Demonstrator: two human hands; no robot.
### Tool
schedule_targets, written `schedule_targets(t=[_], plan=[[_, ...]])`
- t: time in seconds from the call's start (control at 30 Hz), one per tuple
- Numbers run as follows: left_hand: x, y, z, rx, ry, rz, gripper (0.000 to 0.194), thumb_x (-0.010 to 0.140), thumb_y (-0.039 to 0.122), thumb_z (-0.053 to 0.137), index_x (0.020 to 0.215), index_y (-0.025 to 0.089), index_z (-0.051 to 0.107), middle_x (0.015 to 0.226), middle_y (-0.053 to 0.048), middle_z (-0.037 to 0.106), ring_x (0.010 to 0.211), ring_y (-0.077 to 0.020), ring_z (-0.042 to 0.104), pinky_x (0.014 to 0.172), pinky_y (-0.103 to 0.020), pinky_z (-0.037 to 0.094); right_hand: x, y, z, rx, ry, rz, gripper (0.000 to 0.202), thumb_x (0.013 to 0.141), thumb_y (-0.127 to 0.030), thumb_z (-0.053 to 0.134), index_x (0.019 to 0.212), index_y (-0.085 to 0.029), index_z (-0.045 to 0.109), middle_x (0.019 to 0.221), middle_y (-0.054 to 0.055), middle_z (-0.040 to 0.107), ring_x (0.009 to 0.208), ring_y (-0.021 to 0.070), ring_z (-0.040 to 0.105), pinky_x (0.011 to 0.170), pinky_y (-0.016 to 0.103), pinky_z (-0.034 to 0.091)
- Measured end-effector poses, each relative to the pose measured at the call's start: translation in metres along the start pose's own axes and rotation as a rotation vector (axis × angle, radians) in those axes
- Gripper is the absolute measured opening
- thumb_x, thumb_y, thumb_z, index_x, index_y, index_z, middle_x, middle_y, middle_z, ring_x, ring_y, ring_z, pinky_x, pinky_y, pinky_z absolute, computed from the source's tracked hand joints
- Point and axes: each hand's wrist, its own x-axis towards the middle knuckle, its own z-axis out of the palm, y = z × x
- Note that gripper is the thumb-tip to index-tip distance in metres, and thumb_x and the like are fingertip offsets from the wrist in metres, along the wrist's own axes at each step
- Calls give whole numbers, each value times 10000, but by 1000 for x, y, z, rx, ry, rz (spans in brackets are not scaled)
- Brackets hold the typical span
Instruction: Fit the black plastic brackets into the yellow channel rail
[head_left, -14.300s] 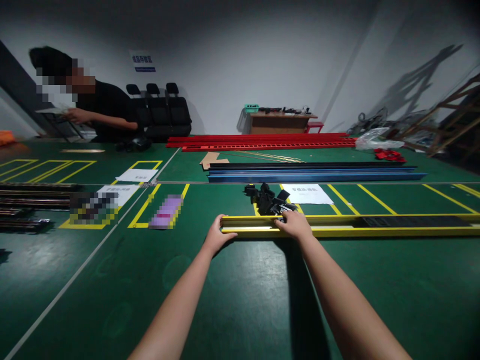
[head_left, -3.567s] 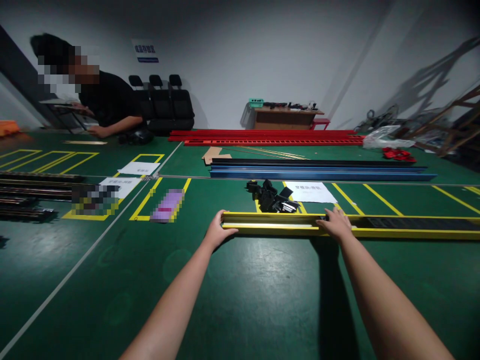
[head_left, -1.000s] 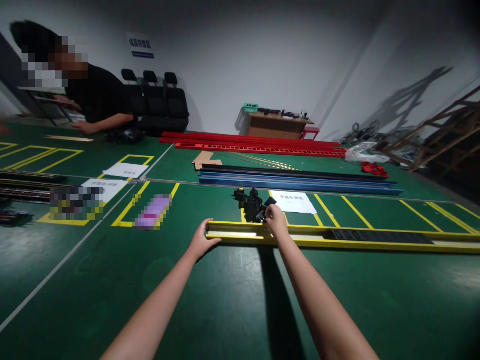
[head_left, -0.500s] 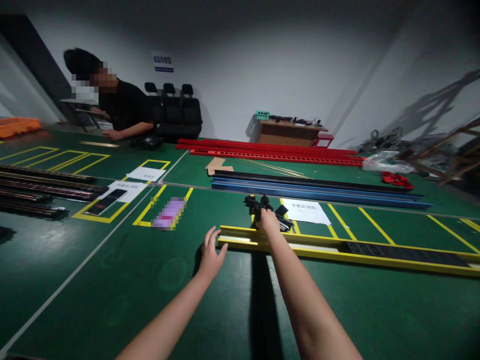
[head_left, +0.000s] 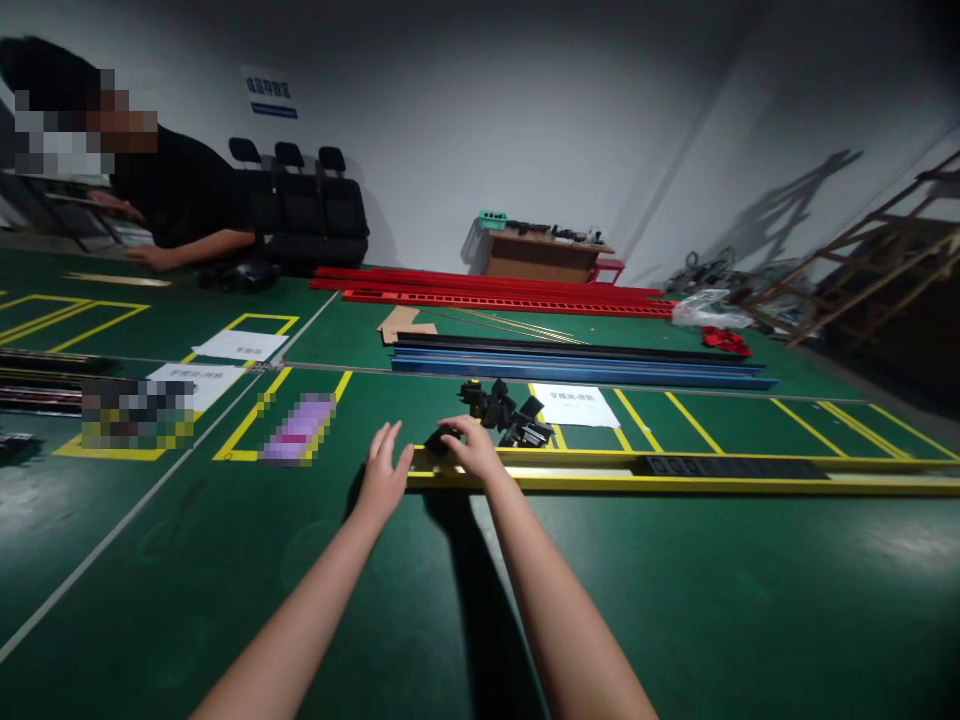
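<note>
A long yellow rail [head_left: 570,484] lies across the green table, its channel facing up. Several black blocks [head_left: 735,467] sit in a row inside the channel toward the right. My right hand [head_left: 471,448] is closed on a small black block [head_left: 441,440] above the rail's left end. Fingers apart, my left hand [head_left: 386,472] is by that left end; whether it touches the rail I cannot tell. Just behind the rail lies a loose pile of black blocks [head_left: 499,408].
Blue and black rails [head_left: 570,372] lie behind the pile, with red rails [head_left: 487,290] farther back. A paper sheet [head_left: 577,406] is right of the pile. At left are a purple pixelated item [head_left: 298,428] and dark strips [head_left: 37,385]. A person [head_left: 172,190] leans at the far left.
My right hand has moved left from the pile to the rail's left end, with a black block in its fingers. My left hand stays by that end. The view has turned slightly right.
</note>
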Motion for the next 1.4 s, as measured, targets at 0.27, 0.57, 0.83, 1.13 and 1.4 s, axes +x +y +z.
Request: schedule_targets(t=[0.27,0.57,0.83,1.13,1.4], plan=[[17,-6,-5,-150,-87,-70,386,846,459,430,1062,183,591,1076,-84,642,1033,-216,599,936,-367,458,-3,-17,21,281,-90,12,392,816,-366,552,1180,-239,478,1030,32,603,949,153,571,844,305,440],[6,-68,15,-497,95,-563,408,740,512,550,931,154,516,765,-41,629,619,-143,630,574,-259,496,-18,2,33,-564,-198,40,375,881,-484,421,1037,-174,564,962,85,589,958,191,491,852,307,338],[12,-64,38,-416,7,-497,383,742,528,521,835,160,574,752,-65,646,675,-180,616,639,-287,478,-4,5,36,-696,-275,153,462,899,-546,318,921,-194,615,892,78,643,866,180,550,737,268,342],[11,-69,45,-357,31,-475,370,748,523,503,860,177,570,750,-45,645,693,-190,616,672,-302,479,-5,4,39,-730,-220,183,460,919,-511,294,892,-198,630,868,74,652,843,175,559,724,263,356],[8,-71,41,-370,-43,-477,399,747,548,504,866,170,551,759,-45,643,673,-182,612,666,-307,486,-6,2,39,-719,-214,196,454,920,-503,305,928,-190,635,908,85,659,892,175,563,779,267,372]])
